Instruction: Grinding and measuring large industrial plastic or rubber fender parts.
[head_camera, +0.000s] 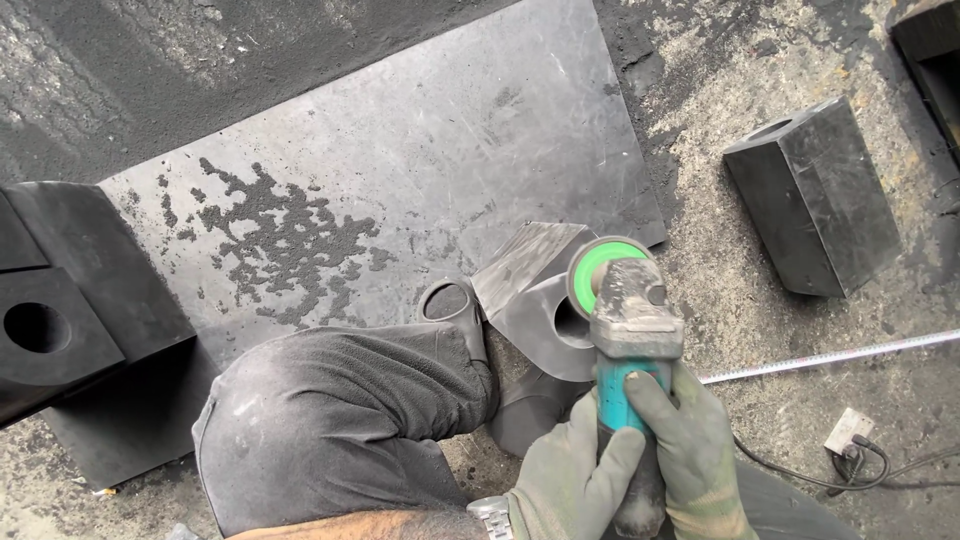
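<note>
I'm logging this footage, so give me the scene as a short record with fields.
setting: dusty concrete floor with a dark sheet laid on it
left hand: gloved, gripping the angle grinder
right hand: gloved, on the grinder body
workpiece: grey block with round hole, disc at its edge
nearby: black block, measuring tape, cable

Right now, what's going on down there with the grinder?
A person crouches over a dark sheet on the dusty ground, both gloved hands wrapped around a teal angle grinder. The left hand and right hand grip its body, and the green-backed disc sits against a grey block with a round hole, which a shoe appears to brace. Other black blocks lie to the left and upper right; a measuring tape lies at right.
</note>
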